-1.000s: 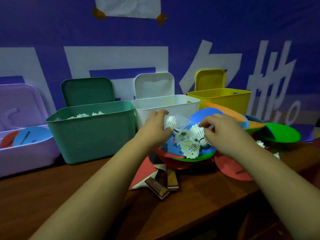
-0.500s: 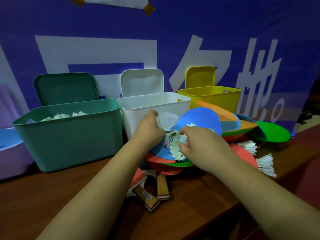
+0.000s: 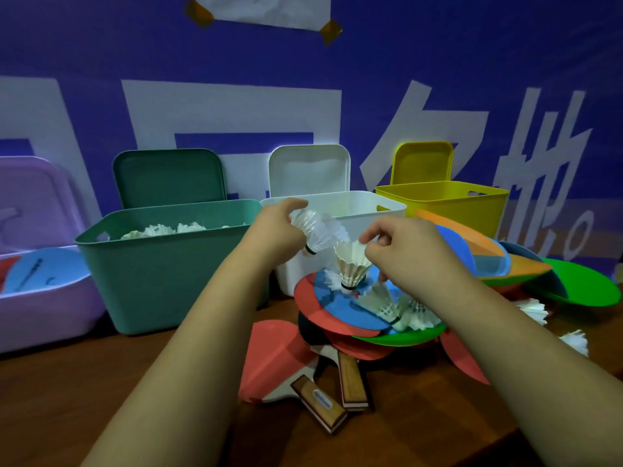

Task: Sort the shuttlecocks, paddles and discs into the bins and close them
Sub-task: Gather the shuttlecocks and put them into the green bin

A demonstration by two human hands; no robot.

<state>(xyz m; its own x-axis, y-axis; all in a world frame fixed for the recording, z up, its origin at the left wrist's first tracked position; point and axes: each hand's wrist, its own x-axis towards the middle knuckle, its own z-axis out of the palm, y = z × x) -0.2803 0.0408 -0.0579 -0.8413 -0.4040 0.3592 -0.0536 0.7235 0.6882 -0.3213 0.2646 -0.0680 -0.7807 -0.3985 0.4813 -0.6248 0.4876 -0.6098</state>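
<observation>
Shuttlecocks (image 3: 352, 266) lifted; green bin (image 3: 161, 274) holds more.

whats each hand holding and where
Left hand grips a white feather shuttlecock by its skirt; right hand pinches a second white feather shuttlecock at its feather rim.

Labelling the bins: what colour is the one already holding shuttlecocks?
Teal green. That bin shows best in the head view.

The single view comes from the person's head and looks forward and a little down. It faces the blue banner (image 3: 404, 79) behind a row of bins (image 3: 161, 264), quite near them. Both forearms (image 3: 188, 348) enter from the bottom edge, and the bench (image 3: 84, 399) fills the lower part.
</observation>
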